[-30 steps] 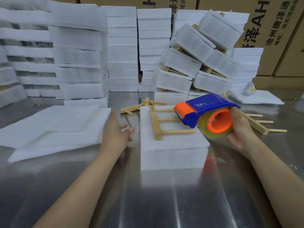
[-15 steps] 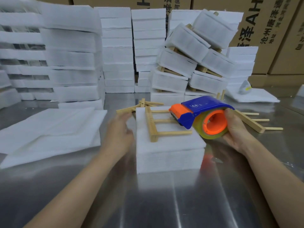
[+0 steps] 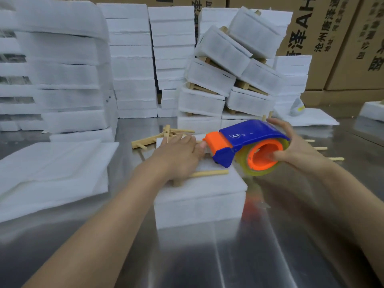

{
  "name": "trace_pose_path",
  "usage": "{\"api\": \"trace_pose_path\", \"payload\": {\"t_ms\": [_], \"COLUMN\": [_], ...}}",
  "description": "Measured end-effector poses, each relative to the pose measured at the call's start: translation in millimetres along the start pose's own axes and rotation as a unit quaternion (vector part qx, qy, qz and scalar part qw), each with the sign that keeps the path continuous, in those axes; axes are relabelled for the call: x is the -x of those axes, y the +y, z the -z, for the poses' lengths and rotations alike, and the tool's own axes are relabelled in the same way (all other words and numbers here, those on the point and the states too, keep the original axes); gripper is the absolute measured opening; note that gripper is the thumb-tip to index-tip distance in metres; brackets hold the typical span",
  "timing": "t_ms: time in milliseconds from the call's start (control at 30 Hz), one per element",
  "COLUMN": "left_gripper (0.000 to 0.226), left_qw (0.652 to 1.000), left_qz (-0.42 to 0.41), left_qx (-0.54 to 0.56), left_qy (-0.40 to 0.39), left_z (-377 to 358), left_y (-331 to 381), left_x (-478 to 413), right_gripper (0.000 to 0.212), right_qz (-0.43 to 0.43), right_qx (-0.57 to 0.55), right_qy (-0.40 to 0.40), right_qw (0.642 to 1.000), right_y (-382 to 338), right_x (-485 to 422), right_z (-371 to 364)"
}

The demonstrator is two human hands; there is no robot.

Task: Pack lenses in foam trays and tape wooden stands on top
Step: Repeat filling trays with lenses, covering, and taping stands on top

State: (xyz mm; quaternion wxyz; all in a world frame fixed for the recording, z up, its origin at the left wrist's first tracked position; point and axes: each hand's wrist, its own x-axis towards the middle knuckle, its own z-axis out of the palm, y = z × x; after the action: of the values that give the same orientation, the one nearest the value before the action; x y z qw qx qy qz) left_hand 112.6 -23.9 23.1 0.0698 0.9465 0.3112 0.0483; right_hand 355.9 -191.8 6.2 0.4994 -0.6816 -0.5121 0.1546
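Foam tray (image 3: 199, 196) sits mid-desk with a stand (image 3: 209, 173) lying flat on top. No lenses visible; presumably inside.

Left hand (image 3: 178, 156) lies palm-down over the stand, fingers straight, grip released. It is probably pinning the wood so it cannot slide when the tape lands. Only one peg shows, at the hand's 3 o'clock.

Right hand (image 3: 299, 150) has its grip clenched on the dispenser (image 3: 245, 138), thumb in the orange core and fingers over the blue cover. That hold should let the roll turn while the nose is steered.

The dispenser hangs over the tray's 2 o'clock corner, its orange nose pointing to 9 o'clock, just beside the left fingertips. Cannot tell whether it touches the foam.

This reads as the start of taping. No tape is visible on this tray yet.

Spare stands (image 3: 145, 142) lie on the desk (image 3: 249, 256) at the tray's 12 o'clock, within reach. Finished packs (image 3: 228, 65) are heaped at 1 o'clock, foam sheets (image 3: 52, 167) at 9 o'clock.
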Motion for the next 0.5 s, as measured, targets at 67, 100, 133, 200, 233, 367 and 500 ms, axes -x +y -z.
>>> {"api": "trace_pose_path", "payload": {"t_ms": [67,100,133,200,233,367,500], "left_gripper": [0.052,0.054,0.056,0.059,0.059,0.058,0.057], "left_qw": [1.0,1.0,1.0,0.999,0.999,0.999,0.998], "left_qz": [-0.008,-0.009,0.0,0.01,0.012,0.019,0.019], "left_qx": [0.001,0.003,0.003,-0.011,-0.024,-0.033,-0.031], "left_qy": [-0.011,-0.01,-0.013,-0.029,-0.036,-0.037,-0.042], "left_z": [2.6,1.8,1.4,0.1,-0.6,0.3,3.8], "left_y": [2.4,2.7,2.4,0.1,-0.5,0.7,4.8], "left_x": [2.7,2.0,1.2,-1.4,-2.5,-3.0,0.8], "right_gripper": [0.09,0.089,0.088,0.087,0.086,0.08,0.082], "right_qz": [-0.017,-0.023,-0.023,-0.031,-0.039,-0.041,-0.024], "right_qx": [0.019,0.029,0.034,0.011,0.011,0.032,0.011], "right_qy": [0.028,0.058,0.076,0.108,0.116,0.12,0.137], "right_qw": [0.999,0.998,0.996,0.994,0.992,0.991,0.99], "right_y": [0.0,3.9,10.1,23.5,27.1,36.9,50.4], "right_x": [-0.3,1.5,0.9,9.0,13.7,11.2,8.1], "right_z": [10.3,20.9,31.5,46.8,52.6,60.0,57.4]}}
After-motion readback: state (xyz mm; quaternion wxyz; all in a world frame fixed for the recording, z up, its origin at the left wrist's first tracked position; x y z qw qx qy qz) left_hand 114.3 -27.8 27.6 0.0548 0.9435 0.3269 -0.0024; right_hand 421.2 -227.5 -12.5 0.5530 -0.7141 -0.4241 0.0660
